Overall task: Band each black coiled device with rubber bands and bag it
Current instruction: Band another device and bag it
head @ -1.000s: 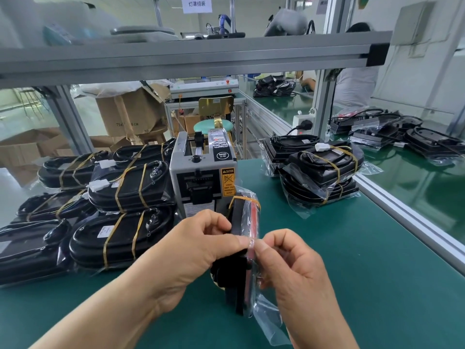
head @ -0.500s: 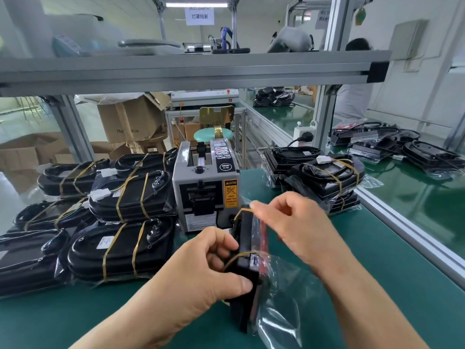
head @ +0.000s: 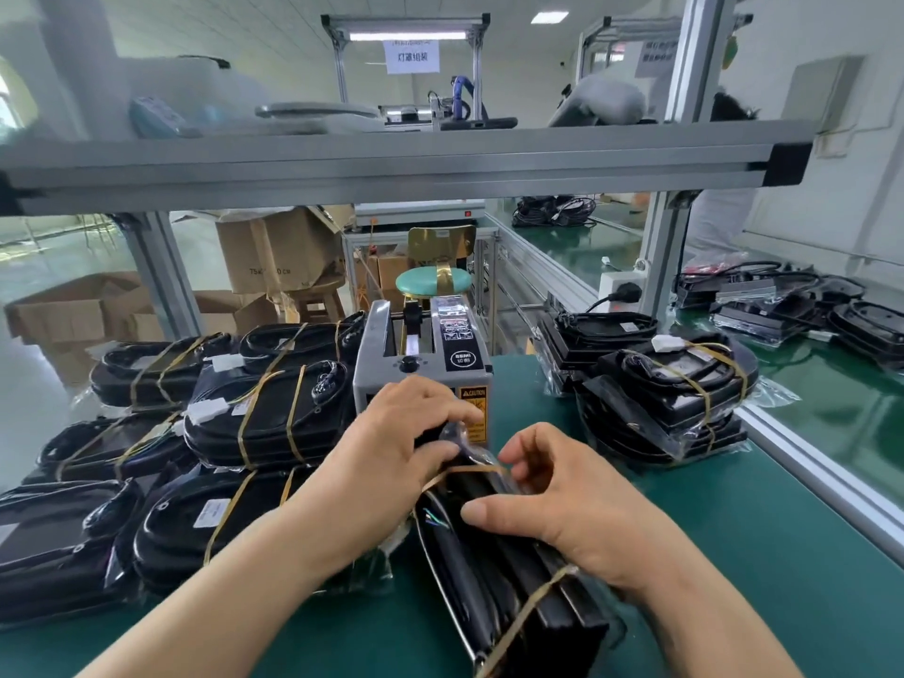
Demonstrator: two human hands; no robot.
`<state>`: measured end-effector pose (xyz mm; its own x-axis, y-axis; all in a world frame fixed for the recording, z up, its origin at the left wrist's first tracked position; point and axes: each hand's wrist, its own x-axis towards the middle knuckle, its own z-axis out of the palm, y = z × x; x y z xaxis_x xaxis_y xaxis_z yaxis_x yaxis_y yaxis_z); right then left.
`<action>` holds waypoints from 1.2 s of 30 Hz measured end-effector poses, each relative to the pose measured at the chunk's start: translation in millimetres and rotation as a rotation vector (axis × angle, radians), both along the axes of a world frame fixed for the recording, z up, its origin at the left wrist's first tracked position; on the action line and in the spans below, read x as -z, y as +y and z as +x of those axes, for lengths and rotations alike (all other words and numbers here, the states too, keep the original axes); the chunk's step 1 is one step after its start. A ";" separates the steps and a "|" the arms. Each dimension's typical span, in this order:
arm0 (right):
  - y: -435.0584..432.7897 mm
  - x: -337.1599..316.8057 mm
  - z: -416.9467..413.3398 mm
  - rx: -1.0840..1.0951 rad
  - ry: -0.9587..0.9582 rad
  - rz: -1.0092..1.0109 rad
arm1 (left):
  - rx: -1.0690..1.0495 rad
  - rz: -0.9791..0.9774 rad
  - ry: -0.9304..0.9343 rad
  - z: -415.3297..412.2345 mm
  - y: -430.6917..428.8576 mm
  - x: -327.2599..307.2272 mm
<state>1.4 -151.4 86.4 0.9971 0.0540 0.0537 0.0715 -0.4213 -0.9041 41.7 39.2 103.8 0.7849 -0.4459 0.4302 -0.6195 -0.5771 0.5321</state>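
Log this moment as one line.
black coiled device: banded twice | left hand: grips clear bag at its top | right hand: holds device, thumb on its side | stage: bagging

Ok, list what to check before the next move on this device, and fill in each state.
1. Two rubber bands on the black device: ok. The far band and the near band both wrap it.
2. Far end gripped by the left hand: ok.
3. Middle held by the right hand, thumb on the side: ok.
4. Clear bag fully over the device: cannot tell. Plastic shows only at the far end.
5. Bare green mat on the right for setting it down: ok.
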 end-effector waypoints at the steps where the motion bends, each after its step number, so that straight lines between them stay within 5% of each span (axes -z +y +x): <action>1: -0.9 0.3 -0.1 0.000 0.002 0.010 | 0.026 0.028 -0.018 5.8 -0.1 -2.0; 6: -0.9 2.5 -1.0 0.032 -0.042 0.056 | 0.227 0.169 -0.025 25.5 -3.0 -15.6; 9: 1.9 2.1 -3.4 0.049 -0.072 0.039 | 0.294 0.091 0.095 28.3 -6.6 -13.9; 15: 9.2 2.6 -8.1 0.083 -0.094 -0.009 | 0.089 -0.216 0.298 18.2 -19.6 6.1; 19: 10.3 2.7 -8.7 0.067 -0.099 0.032 | 0.047 -0.247 0.363 13.6 -19.1 2.9; 23: 11.2 2.1 -8.2 0.043 -0.077 0.066 | -0.106 -0.320 0.250 1.9 -8.9 0.2; 36: 20.4 3.4 -10.1 0.022 -0.066 0.061 | -0.100 0.063 0.167 -12.7 10.3 -11.3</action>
